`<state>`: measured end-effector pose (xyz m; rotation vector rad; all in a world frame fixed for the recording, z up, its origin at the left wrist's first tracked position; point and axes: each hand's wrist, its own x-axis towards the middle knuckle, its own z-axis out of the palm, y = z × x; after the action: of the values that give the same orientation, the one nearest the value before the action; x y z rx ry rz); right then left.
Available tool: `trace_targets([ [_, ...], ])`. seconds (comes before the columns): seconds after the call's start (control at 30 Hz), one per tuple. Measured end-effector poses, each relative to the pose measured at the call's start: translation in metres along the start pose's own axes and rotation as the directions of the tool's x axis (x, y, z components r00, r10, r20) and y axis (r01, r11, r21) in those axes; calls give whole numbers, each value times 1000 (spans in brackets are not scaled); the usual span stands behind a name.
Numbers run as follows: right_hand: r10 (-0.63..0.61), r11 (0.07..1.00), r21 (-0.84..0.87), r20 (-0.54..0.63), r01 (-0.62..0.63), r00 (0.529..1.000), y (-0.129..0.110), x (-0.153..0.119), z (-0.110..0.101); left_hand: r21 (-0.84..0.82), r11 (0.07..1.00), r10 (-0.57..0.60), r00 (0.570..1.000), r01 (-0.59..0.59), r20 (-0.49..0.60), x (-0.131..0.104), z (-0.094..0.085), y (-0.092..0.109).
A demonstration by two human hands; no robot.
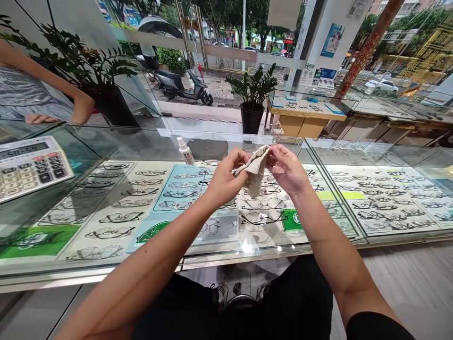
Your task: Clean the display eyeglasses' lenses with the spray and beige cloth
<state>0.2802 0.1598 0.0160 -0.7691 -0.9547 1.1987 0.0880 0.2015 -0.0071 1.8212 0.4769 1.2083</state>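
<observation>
Above the glass counter, my left hand (228,175) is closed, its thumb and fingers pinching a beige cleaning cloth (255,171). The folded cloth hangs down between my two hands. My right hand (288,169) is closed at the cloth's upper right corner, its fingertips pinched around thin-rimmed eyeglasses (272,166). Cloth and fingers hide most of these eyeglasses, and only fine wire parts show. Just beyond my left hand, a small white spray bottle (185,151) stands on the counter. Beside it lies a dark, flat oblong item (208,148).
Under the glass counter (219,252) lie rows of eyeglass frames (122,217). A large calculator (33,165) sits at the left. Across the counter, a person's arm (79,101) rests on the left side. Potted plants (252,115) and another display table (304,113) stand beyond.
</observation>
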Motion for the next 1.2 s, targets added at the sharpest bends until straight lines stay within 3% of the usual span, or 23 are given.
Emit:
trace_targets([
  [0.37, -145, 983, -118, -57, 137, 988, -1, -3, 2, 228, 957, 194, 980, -177, -52, 0, -2, 2],
  [0.47, -152, 983, -119, -68, 143, 986, -1, -3, 2, 193, 964, 199, 977, -182, -72, -1, -2, 2],
  [0.67, -158, 979, -135, -20, 154, 987, -1, -4, 4, 88, 977, 198, 980, -196, -7, -2, -2, 8],
  [0.8, -171, 971, -160, 49, 177, 984, -1, -5, 3, -10, 998, 56, 989, -58, -133, 2, 0, 10],
  [0.87, -175, 972, -143, 98, 188, 980, -1, -7, 3, -93, 995, -40, 990, 27, -134, 4, 0, 10],
  [1.0, -159, 976, -119, 176, 182, 971, -2, -8, 3, -200, 963, -177, 983, 183, 45, 6, 1, 8],
  [1.2, -158, 968, -160, 213, 194, 964, 0, -9, 4, -211, 935, -242, 946, 287, 213, 5, 3, 8],
])
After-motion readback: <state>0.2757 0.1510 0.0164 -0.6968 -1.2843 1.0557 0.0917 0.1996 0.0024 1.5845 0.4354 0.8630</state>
